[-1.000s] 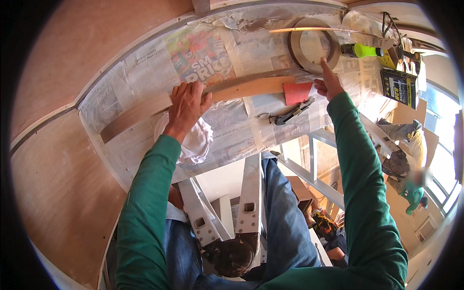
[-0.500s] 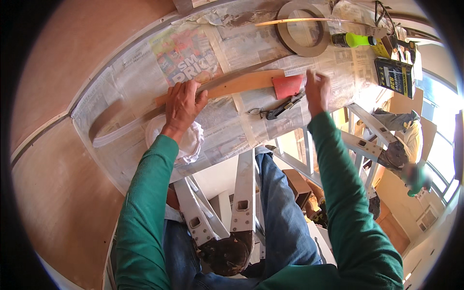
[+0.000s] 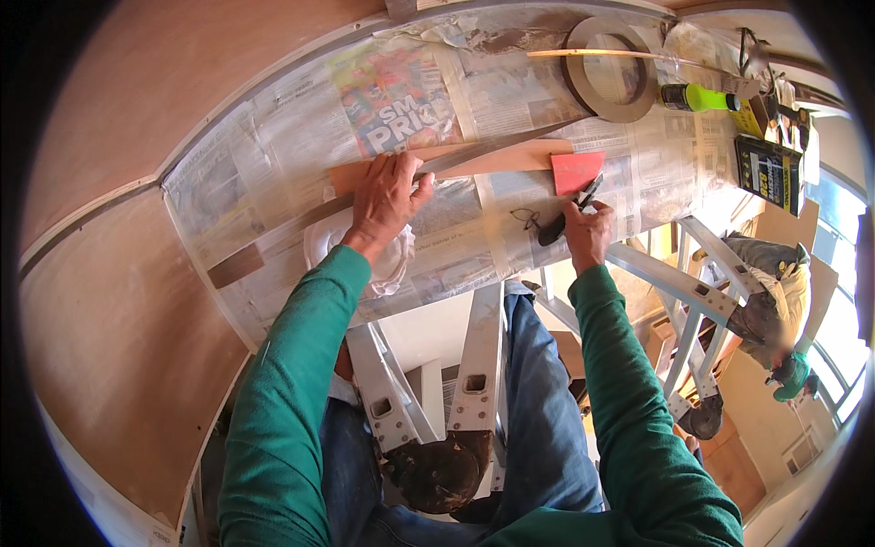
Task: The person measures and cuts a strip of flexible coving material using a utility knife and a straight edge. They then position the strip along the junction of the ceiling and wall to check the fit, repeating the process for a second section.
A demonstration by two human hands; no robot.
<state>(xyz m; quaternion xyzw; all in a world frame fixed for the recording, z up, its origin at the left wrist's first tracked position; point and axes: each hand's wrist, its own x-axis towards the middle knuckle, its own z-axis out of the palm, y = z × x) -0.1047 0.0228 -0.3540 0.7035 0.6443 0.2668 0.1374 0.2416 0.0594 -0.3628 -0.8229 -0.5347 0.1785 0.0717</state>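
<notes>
1. Two bare hands of mine are apart: the left hand (image 3: 387, 196), near the centre, pinches the long, thin brown strip (image 3: 483, 157); the right hand (image 3: 589, 230), right of centre, is closed around the slim black-and-grey hand tool (image 3: 551, 232).
2. That strip slants from centre-left over the flat orange-tan board (image 3: 524, 160) toward the coiled brown band (image 3: 622, 111) at upper right.
3. For control, I should pinch firmly without kinking the strip.
4. Best angle the tool's upper end away from my left hand, clear of the square red sheet (image 3: 574, 169).

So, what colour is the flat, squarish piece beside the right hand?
Flat, squarish piece: red, best in head view.
</notes>
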